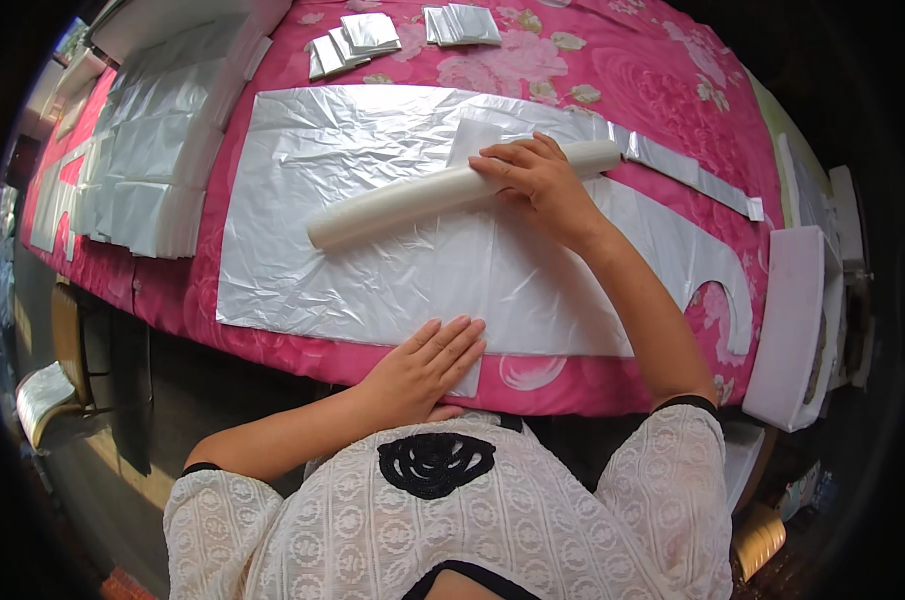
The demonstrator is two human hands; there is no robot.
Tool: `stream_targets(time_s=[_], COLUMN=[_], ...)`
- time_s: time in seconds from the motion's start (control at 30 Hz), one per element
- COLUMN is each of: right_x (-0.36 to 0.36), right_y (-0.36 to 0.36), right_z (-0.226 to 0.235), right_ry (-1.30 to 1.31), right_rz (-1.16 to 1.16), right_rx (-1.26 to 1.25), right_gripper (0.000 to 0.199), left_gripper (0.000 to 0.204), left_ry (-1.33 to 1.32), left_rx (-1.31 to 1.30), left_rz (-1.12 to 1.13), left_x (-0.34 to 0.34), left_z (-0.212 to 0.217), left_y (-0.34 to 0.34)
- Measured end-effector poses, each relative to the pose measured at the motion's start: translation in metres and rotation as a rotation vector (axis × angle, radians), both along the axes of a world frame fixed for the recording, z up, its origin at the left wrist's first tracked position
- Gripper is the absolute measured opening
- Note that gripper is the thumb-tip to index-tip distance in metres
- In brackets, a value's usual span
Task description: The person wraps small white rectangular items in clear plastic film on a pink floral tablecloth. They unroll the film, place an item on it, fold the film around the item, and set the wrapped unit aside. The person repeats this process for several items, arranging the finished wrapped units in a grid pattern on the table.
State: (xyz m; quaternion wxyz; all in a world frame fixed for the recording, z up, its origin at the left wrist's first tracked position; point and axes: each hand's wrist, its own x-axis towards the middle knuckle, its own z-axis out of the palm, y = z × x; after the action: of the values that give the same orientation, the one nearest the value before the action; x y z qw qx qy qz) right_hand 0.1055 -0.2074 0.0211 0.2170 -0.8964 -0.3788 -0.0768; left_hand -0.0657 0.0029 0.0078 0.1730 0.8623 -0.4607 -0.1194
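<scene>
A thin white plastic apron (347,140) lies spread out on the pink floral cloth, its narrow end with curved cut-outs and straps toward the right. Across it, at a slant, rests a long white roll (392,210) that looks like rolled plastic film. My right hand (537,185) has its fingers curled over the upper right part of this roll. Palm down, my left hand (434,358) presses on the apron's near edge with the fingers stretched out. A pale strip (462,382) sticks out beneath that hand, and another pale end (474,138) shows beyond the roll.
Stacks of folded white plastic (152,150) cover the table's left side. Small folded packets (357,45) lie at the far edge, with another group (462,24) beside them. A white foam box (787,320) stands at the right. Wooden chair parts (67,330) show at lower left.
</scene>
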Motion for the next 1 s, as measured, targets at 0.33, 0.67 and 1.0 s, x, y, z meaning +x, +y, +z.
stream_targets(time_s=[0.33,0.67,1.0], right_x=[-0.002,-0.106,-0.108], right_y=[0.016,0.018,0.017], right_z=[0.0,-0.008,-0.015], right_ry=[0.028,0.173,0.078], right_rz=[0.001,0.144,-0.035], right_rx=[0.16,0.084,0.174], right_gripper=[0.043,0.038,0.03], left_gripper=[0.043,0.028,0.054], left_ry=[-0.106,0.062,-0.186], left_rx=[-0.196,-0.766,-0.311], left_rz=[-0.303,-0.098,0.15], left_x=[0.019,0.026,0.06], left_z=[-0.011,-0.003,-0.003], left_y=[0.033,0.034,0.021])
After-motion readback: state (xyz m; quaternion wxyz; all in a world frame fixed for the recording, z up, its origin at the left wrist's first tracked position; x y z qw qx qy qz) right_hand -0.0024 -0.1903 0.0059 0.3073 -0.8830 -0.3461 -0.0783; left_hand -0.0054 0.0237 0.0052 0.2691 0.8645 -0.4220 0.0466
